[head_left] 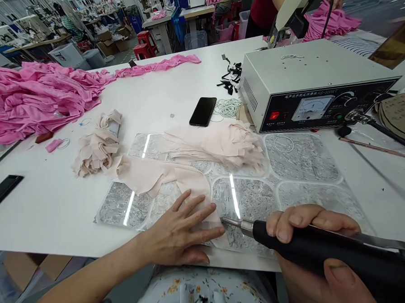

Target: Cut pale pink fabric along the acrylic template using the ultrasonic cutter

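On my table (49,225) there's a patterned mat (304,161), and a pale pink cloth strip (194,180) lies bent across it, my left hand (181,236) spread flat on top, gripping nothing. My right hand (311,281) is wrapped around a black-handled tool (279,239), metal tip (231,222) right by the strip's edge. Looks like I'm on the edge-working step; next move wants steady aim and flat cloth.

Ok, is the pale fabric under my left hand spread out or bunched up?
Mostly spread: the pale fabric lies flat around your left hand, with some ripples farther left.
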Motion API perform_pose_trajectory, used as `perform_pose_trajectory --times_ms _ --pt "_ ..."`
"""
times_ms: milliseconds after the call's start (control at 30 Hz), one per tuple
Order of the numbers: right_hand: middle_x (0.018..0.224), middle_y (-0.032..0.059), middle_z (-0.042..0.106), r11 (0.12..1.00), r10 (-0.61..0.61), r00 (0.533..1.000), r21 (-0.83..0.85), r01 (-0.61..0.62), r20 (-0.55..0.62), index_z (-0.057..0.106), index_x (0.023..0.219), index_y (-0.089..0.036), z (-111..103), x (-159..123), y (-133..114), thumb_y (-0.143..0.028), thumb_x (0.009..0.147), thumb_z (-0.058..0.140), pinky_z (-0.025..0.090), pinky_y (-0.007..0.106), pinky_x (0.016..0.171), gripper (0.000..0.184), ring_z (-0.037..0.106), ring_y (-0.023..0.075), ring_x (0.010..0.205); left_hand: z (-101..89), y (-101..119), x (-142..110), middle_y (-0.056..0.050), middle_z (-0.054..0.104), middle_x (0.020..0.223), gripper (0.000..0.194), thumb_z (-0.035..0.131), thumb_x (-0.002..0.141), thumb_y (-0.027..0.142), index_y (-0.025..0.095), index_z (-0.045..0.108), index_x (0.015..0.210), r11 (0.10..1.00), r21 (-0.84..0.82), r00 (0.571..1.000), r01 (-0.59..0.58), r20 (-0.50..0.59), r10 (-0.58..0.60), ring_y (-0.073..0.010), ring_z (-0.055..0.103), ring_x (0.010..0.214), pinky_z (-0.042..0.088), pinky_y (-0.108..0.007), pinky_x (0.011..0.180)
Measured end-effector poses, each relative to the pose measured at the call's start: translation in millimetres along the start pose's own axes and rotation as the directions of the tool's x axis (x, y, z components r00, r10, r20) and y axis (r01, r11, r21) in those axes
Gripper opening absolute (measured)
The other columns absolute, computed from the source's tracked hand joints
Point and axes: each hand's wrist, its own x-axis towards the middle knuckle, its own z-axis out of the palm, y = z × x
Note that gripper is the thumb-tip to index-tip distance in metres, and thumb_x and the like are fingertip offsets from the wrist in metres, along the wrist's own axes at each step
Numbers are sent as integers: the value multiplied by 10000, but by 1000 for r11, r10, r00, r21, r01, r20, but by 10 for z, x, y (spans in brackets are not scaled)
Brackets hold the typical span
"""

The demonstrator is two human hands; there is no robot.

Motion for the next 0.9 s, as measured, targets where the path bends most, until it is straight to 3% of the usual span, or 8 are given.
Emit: perform_pose_trajectory --times_ms 200,567,733,900 --pt "776 -5 550 1000 -14 1000 15 14 -1 609 892 -272 20 -4 12 -351 788 675 541 338 595 146 544 128 592 3 -8 -2 -29 356 1538 689 559 862 677 386 383 1461 1000 1 1000 -18 9 18 -392 308 1394 181 -607 1144" --pt "791 -5 556 999 -31 999 20 31 22 617 915 -259 -21 -1 9 -332 809 675 552 335 602 141 554 124 598 81 -15 -12 -76 405 1505 774 585 846 670 308 348 1488 999 -38 999 -30 -15 30 -435 227 1431 268 -620 1118" --pt "776 -4 548 999 -31 1000 11 31 -1 618 900 -257 -29 -4 3 -326 802 677 539 335 586 134 550 127 597 86 1 -20 -84 446 1472 718 623 853 618 287 405 1452 999 -31 998 -26 -58 24 -420 237 1436 319 -600 1114" --pt "776 -3 542 1000 -18 1000 14 18 -2 609 902 -256 -41 -18 4 -336 790 678 533 346 579 154 544 133 602 86 33 1 -130 507 1399 573 637 907 471 231 467 1398 999 -33 991 14 -135 -18 -373 348 1403 392 -550 1095"
